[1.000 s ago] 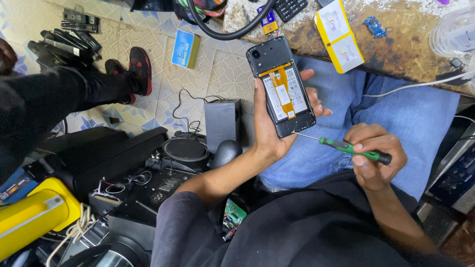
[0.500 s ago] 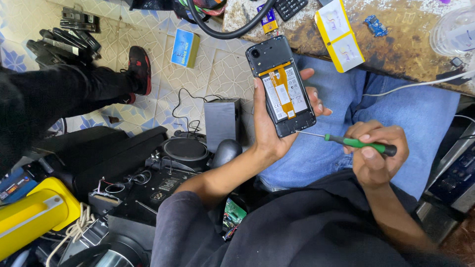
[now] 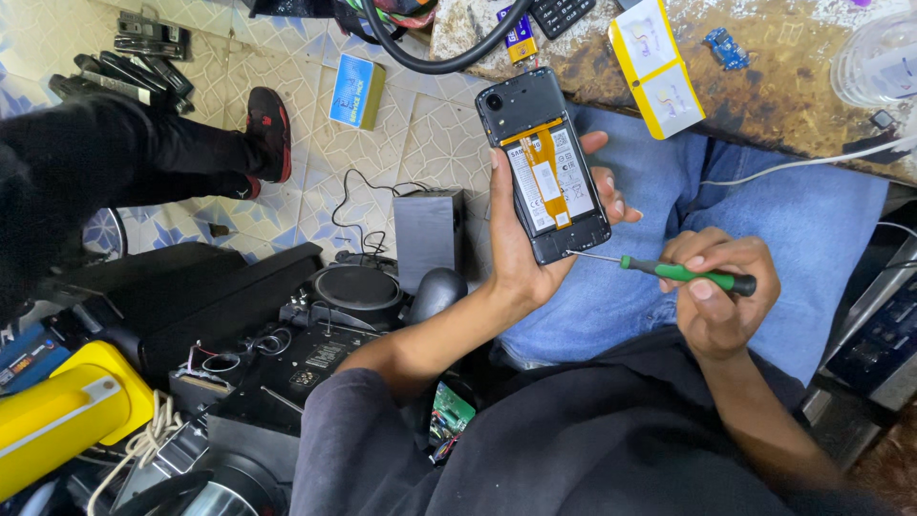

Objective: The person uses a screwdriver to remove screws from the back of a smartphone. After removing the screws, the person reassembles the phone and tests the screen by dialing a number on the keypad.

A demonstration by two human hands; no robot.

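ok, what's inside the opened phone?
Inside the phone, held in the left hand: a battery crossed by an orange flex strip. Parts beneath the battery are covered.

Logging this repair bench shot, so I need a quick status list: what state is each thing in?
phone: back cover off, battery and orange flex exposed, held upright in left hand
screwdriver: gripped in right hand, tip at the phone's lower edge
yellow-edged box: closed, flat on worktop
blue box: closed, on floor
speaker unit: opened, wiring exposed
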